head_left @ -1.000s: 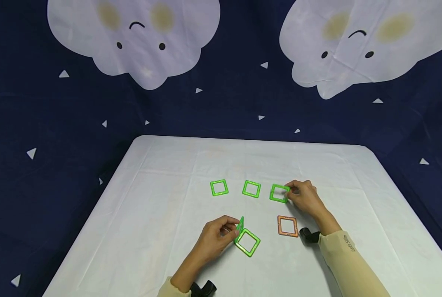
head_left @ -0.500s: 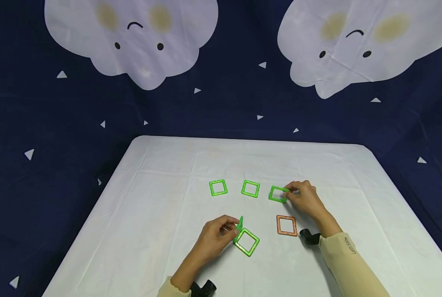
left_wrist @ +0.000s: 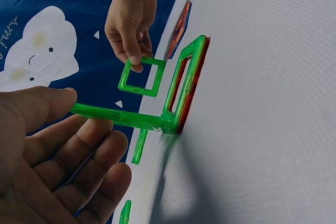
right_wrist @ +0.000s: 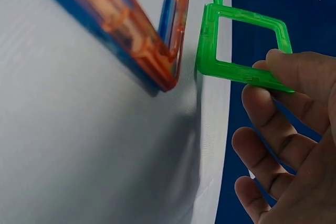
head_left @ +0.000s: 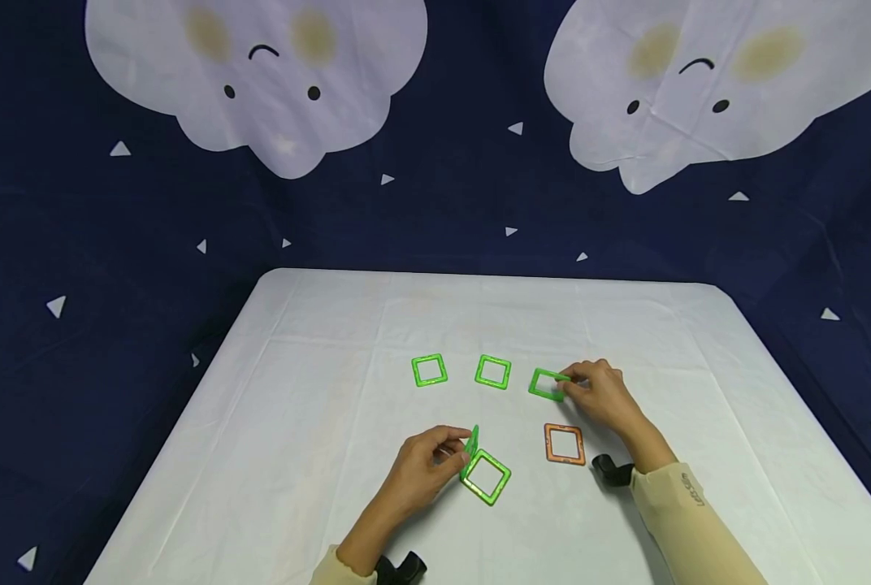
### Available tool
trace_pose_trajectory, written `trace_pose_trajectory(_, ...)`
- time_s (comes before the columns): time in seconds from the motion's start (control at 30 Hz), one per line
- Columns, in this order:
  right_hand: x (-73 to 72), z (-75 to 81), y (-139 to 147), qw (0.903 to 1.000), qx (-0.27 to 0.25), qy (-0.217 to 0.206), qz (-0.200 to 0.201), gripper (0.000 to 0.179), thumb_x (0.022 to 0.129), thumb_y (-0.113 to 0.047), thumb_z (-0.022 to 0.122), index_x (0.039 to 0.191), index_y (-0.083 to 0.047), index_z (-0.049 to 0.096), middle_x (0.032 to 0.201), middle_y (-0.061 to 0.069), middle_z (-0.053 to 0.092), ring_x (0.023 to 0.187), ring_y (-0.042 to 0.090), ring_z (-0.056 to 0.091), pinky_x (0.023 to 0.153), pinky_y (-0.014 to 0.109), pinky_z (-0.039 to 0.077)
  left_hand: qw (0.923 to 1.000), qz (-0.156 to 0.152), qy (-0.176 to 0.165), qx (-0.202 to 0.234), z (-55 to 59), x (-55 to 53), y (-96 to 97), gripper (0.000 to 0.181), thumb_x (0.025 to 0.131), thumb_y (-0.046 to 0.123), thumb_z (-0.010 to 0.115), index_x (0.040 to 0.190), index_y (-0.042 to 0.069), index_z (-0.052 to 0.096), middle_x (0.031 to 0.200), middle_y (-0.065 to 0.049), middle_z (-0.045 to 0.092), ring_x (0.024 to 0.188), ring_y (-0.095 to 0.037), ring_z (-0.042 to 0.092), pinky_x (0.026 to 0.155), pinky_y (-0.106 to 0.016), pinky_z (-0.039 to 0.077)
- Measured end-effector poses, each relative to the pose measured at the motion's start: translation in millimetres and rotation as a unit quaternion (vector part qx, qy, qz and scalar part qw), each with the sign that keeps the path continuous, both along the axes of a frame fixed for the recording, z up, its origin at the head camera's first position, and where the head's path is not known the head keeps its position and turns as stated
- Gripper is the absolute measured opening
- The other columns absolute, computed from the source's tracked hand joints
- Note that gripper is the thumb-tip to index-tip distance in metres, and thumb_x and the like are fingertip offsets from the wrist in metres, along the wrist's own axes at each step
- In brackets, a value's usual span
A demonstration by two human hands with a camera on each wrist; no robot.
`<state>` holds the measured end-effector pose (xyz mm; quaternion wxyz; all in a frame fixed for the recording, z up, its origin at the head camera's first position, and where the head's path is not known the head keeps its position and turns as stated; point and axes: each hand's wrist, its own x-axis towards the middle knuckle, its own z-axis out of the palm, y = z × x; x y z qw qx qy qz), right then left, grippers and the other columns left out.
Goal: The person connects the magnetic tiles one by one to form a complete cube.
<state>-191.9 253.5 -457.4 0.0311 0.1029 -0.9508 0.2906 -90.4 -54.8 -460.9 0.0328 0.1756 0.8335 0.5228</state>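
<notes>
My left hand (head_left: 424,467) pinches an upright green square magnetic tile (head_left: 473,441) between thumb and fingers. Its lower edge meets a flat green square tile (head_left: 501,488) on the table. The left wrist view shows a red layer (left_wrist: 195,85) under that flat tile. Farther right, my right hand (head_left: 605,398) pinches one side of another green square tile (head_left: 533,382), which looks tilted in the head view. In the right wrist view this tile (right_wrist: 207,45) has its open square middle showing. An orange square tile (head_left: 548,444) lies near the right wrist, with blue beneath it.
Two more green square tiles lie toward the back, one at far left (head_left: 415,372) and one in the middle (head_left: 479,371). The white table (head_left: 296,422) ends in front of a dark blue cloth (head_left: 435,219) with clouds. Each wrist wears a black camera.
The green tile in my right hand has tilted and come slightly nearer along with the hand. My left hand and its pair of tiles look still; the head view has shifted a little.
</notes>
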Motion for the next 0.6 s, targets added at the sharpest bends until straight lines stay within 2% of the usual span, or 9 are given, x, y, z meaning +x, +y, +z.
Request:
trace_pose_trajectory(0.3,5.5,6.0,-3,0.9995,-0.018,0.009,-0.023,0.015,0.085,-0.017,0.067,0.095,-0.007,0.073,0.094,0.01,0.072,0.091,0.027,0.052,0.084,0.044,0.032,1.0,-0.003,0.003,0.002,-0.5,-0.3,-0.2,0.026,0.089,0.017,0.064,0.113,0.007,0.067,0.091,-0.004,0.069,0.081,-0.011,0.063,0.072,-0.021,0.051)
trace_pose_trajectory(0.6,22.5,13.5,-15,0.9983,-0.045,0.01,-0.035,0.013,0.087,-0.02,0.065,0.094,-0.011,0.073,0.096,0.008,0.07,0.094,0.024,0.05,0.078,0.036,0.035,1.0,-0.001,-0.004,0.003,0.3,0.3,-0.2,0.025,0.089,0.016,0.063,0.112,0.008,0.067,0.091,-0.004,0.069,0.082,-0.012,0.063,0.072,-0.021,0.052)
